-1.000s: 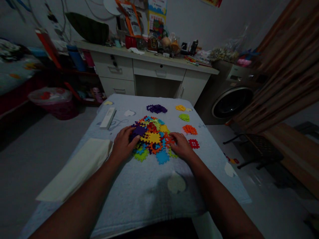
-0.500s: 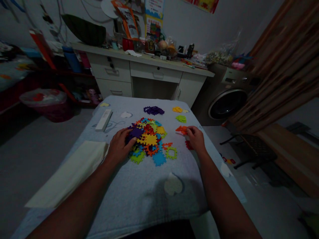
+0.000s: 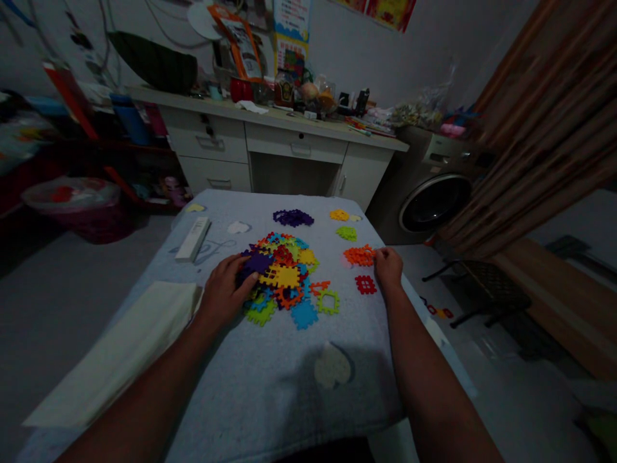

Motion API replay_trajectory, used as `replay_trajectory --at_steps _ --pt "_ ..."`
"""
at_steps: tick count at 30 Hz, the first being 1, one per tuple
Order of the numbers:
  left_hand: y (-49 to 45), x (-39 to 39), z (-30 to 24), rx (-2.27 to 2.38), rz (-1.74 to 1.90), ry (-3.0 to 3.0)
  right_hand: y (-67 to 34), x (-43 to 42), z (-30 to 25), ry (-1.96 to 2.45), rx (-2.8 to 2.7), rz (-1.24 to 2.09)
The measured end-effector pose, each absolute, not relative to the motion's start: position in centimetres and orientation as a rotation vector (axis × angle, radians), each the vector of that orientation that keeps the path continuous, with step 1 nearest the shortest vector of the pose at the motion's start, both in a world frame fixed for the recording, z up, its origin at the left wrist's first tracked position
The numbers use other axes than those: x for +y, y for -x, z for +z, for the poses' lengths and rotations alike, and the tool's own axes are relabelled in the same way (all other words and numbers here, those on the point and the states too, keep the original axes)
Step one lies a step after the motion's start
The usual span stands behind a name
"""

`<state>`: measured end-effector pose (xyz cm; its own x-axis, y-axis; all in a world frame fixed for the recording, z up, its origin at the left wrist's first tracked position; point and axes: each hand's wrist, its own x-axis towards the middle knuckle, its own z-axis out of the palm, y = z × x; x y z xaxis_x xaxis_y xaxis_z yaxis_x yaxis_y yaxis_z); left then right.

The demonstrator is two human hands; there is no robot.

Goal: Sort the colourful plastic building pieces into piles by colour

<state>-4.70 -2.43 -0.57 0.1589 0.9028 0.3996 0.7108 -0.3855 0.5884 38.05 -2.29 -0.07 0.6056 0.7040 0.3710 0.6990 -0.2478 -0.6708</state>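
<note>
A heap of plastic interlocking tiles in mixed colours [image 3: 285,276] lies mid-table. My left hand [image 3: 225,288] is at the heap's left side, thumb and fingers closed around a purple interlocking tile [image 3: 258,262]. On the right, my right hand [image 3: 389,267] has its fingers curled in, the fingertips pinched at the right edge of a group of orange interlocking tiles [image 3: 359,256]. The exact tile in that pinch is partly hidden. Just below lies a red window-shaped tile [image 3: 366,285]. Farther back are green tiles [image 3: 346,233], yellow tiles [image 3: 339,215] and a purple group [image 3: 293,218].
A blue cloth [image 3: 270,373] covers the table. Toward its left edge are a white oblong box [image 3: 193,239] and a folded pale sheet [image 3: 130,341]. Beyond stand a cluttered white desk [image 3: 207,141] and a washing machine [image 3: 429,186]; a stool [image 3: 486,283] is at right.
My right hand has shifted slightly right of the orange tiles, which now lie in a wider, flatter group. The red tile has come into full view. My left hand stays on the purple tile.
</note>
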Motion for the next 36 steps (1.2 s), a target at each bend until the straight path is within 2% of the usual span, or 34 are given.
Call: replay_trajectory --at_steps 5,10,16,18,26,32,36 --pt "4.7 -2.5 -0.5 1.545 1.055 -2.178 -38.3 -2.1 -0.3 2.063 -1.197 -0.047" --pt "4.7 -2.5 -0.5 1.549 1.063 -2.169 -36.5 -2.6 1.5 1.904 -1.334 -0.005" --pt "4.7 -2.6 -0.5 1.562 1.055 -2.176 -31.0 -4.7 4.7 1.54 -2.005 0.875" --pt "4.8 -2.6 -0.5 1.562 1.055 -2.178 -29.6 -5.4 5.2 1.528 -2.151 1.004" --pt "4.8 -2.5 -0.6 1.55 1.064 -2.175 -28.2 -5.7 4.9 1.653 -2.442 0.736" --pt "4.8 -2.4 -0.6 1.571 1.06 -2.142 -29.9 -4.6 4.8 1.678 -2.055 0.835" --pt "4.6 -2.2 -0.6 1.596 1.065 -2.126 -32.5 -1.7 4.9 1.699 -1.736 0.65"
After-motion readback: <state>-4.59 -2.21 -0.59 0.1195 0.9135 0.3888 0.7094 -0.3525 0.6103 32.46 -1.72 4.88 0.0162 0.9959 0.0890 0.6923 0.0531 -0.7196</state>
